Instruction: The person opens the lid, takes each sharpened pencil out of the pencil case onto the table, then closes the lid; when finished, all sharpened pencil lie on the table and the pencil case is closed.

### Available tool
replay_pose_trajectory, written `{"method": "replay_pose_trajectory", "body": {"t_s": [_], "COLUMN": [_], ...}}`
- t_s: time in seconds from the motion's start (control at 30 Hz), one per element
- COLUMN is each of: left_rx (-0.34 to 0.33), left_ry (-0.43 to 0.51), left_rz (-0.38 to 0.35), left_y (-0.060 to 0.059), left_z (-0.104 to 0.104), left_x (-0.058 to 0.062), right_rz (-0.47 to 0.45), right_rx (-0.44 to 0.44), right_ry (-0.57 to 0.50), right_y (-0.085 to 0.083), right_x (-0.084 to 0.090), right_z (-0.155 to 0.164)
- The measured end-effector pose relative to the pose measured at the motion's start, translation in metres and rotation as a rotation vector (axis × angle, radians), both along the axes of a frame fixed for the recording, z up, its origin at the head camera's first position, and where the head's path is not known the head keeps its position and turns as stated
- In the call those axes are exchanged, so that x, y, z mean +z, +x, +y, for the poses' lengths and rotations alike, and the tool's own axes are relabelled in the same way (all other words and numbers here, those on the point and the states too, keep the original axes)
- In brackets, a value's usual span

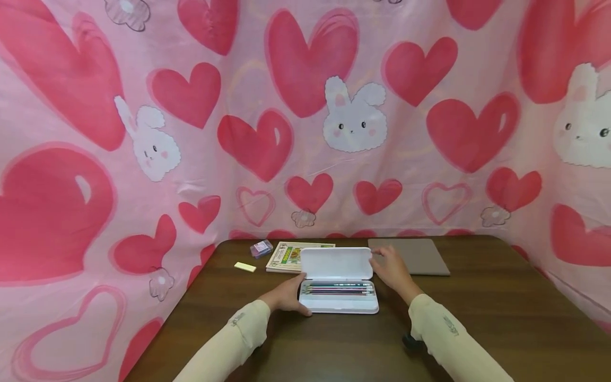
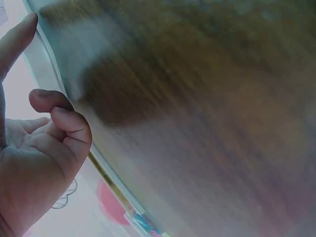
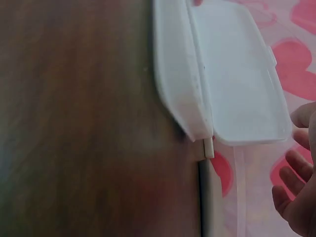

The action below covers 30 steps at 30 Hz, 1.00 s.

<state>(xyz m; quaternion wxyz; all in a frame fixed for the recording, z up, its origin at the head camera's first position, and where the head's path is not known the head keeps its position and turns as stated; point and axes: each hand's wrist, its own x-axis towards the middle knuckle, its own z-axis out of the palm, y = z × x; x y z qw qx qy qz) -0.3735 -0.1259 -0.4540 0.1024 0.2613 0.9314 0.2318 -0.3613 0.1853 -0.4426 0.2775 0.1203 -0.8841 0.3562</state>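
Note:
A white pencil case lies open at the middle of the brown table, its lid standing up at the back. Several coloured pencils lie in its base. My left hand rests against the case's left end; in the left wrist view its fingers are loosely curled and hold nothing. My right hand is at the lid's right end with relaxed fingers. In the right wrist view the fingers sit a little apart from the lid.
A grey flat slab lies behind the right hand. A picture book, a small purple box and a yellow eraser lie at the back left. A small black object sits by the right sleeve. Pink heart cloth surrounds the table.

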Motion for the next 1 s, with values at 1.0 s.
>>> {"method": "replay_pose_trajectory", "body": {"t_s": [1.0], "left_rx": [0.006], "left_ry": [0.025], "left_rz": [-0.011], "left_y": [-0.001], "left_z": [-0.003], "left_x": [-0.002], "right_rz": [-0.341], "right_rx": [0.278], "right_ry": [0.363], "right_y": [0.012], "right_x": [-0.015], "right_z": [-0.002]}}
